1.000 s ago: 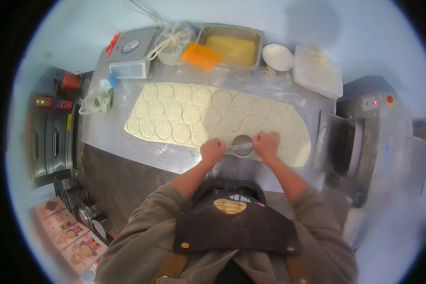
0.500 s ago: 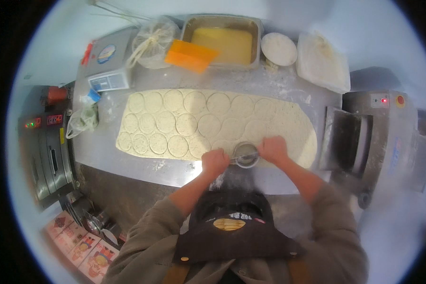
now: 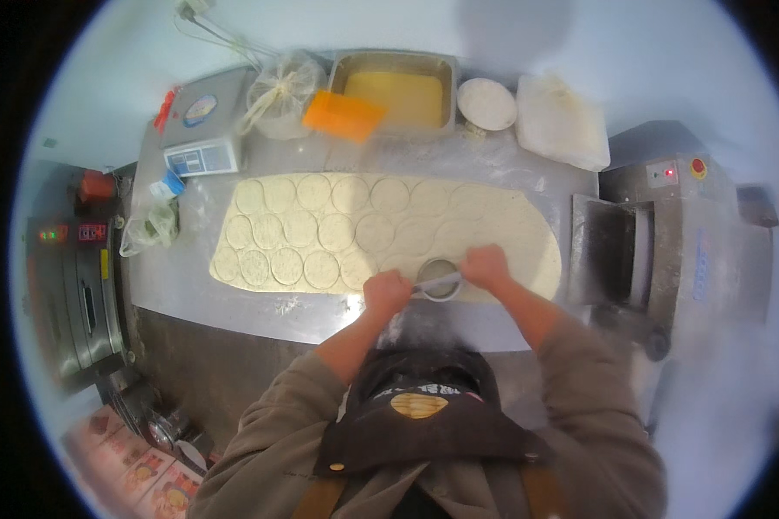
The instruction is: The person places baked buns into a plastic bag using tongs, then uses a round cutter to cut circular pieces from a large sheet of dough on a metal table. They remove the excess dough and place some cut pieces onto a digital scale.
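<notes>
A long sheet of speckled dough (image 3: 528,229) lies on the metal worktable, with rows of round circles marked across it, fainter toward the right. Near its front edge sits a round metal cutter (image 3: 441,265) with a bar handle across it, flat on or just over the dough; I cannot tell which. My left hand (image 3: 388,294) is closed on the left end of the handle, and my right hand (image 3: 485,267) is closed on the right end, both forearms reaching in from below.
Along the back stand a scale (image 3: 199,157), tied plastic bag (image 3: 277,117), orange scraper (image 3: 342,117), pan of yellow liquid (image 3: 398,95), bowl of white powder (image 3: 486,102) and white slab (image 3: 563,121). A small bag (image 3: 147,233) lies left. Steel machines (image 3: 692,251) and ovens (image 3: 78,303) flank the table.
The camera's view has shifted slightly, moving the table and its contents within the picture. Both hands keep hold of the cutter, which stays near the dough's front edge with little visible movement.
</notes>
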`<state>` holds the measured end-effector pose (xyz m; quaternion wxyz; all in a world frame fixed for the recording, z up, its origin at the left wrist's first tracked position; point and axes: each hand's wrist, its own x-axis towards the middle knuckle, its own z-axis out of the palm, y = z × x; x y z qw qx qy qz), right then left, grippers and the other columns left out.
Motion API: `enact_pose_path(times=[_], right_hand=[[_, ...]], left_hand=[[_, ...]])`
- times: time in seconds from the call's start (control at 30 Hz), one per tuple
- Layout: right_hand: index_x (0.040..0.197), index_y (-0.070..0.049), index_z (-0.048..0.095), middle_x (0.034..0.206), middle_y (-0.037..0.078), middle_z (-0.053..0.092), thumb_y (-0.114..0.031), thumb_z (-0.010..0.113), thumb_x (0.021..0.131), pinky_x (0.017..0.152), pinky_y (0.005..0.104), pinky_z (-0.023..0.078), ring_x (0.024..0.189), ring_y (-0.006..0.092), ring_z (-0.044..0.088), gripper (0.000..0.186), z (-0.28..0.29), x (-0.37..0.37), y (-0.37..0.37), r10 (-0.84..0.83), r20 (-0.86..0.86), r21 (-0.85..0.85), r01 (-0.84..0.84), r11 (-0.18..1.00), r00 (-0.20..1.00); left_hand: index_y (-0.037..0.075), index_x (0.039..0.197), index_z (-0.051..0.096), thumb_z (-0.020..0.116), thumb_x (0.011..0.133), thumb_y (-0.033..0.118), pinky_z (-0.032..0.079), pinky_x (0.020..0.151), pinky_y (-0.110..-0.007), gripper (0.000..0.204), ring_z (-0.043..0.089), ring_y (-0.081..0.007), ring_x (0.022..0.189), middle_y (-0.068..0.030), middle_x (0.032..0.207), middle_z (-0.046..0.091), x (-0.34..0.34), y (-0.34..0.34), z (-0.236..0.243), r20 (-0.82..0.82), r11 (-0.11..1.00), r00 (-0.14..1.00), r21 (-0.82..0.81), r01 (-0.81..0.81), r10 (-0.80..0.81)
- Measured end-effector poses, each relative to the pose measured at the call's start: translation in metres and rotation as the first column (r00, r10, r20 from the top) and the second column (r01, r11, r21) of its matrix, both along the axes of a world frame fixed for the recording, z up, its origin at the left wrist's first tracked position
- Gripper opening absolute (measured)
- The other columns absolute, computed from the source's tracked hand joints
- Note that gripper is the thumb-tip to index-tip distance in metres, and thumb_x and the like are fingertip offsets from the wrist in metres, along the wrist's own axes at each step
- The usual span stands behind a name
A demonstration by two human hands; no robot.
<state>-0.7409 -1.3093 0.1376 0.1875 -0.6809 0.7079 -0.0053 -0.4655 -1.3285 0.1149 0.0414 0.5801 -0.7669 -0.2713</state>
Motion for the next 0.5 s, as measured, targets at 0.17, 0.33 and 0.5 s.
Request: enact_pose_path(times=[0.17, 0.33, 0.5], right_hand=[[0.074, -0.005, 0.075, 0.075, 0.021, 0.072, -0.034, 0.057, 0.088, 0.072, 0.0532, 0.054, 0.072, 0.0416, 0.07, 0.037, 0.019, -0.004, 0.003, 0.027, 0.048, -0.049, -0.024, 0.999, 0.998], [0.074, -0.005, 0.075, 0.075, 0.02, 0.072, -0.033, 0.057, 0.088, 0.071, 0.0533, 0.054, 0.072, 0.0413, 0.07, 0.036, 0.042, -0.058, -0.005, 0.031, 0.023, -0.052, -0.03, 0.998, 0.999], [0.078, -0.004, 0.075, 0.077, 0.022, 0.071, -0.03, 0.059, 0.088, 0.072, 0.054, 0.055, 0.074, 0.0434, 0.07, 0.032, 0.038, -0.152, -0.06, -0.139, -0.019, -0.157, 0.134, 0.978, 0.99]], left_hand=[[0.005, 0.08, 0.07, 0.054, 0.09, 0.03, 0.054, 0.074, -0.057, 0.032, 0.07, -0.0441, 0.081, -0.0231, 0.081, 0.072, 0.0, 0.005, 0.025, 0.023, 0.997, 0.999, 0.067, 0.021, -0.023], [0.004, 0.081, 0.07, 0.055, 0.089, 0.03, 0.054, 0.074, -0.057, 0.031, 0.07, -0.0444, 0.081, -0.0238, 0.082, 0.071, -0.048, 0.005, 0.052, -0.044, 0.999, 0.999, 0.049, -0.023, 0.025], [0.004, 0.083, 0.071, 0.055, 0.09, 0.03, 0.054, 0.075, -0.057, 0.032, 0.07, -0.0436, 0.082, -0.0235, 0.084, 0.072, -0.152, -0.037, 0.043, -0.082, 0.999, 0.996, -0.011, -0.044, 0.043]])
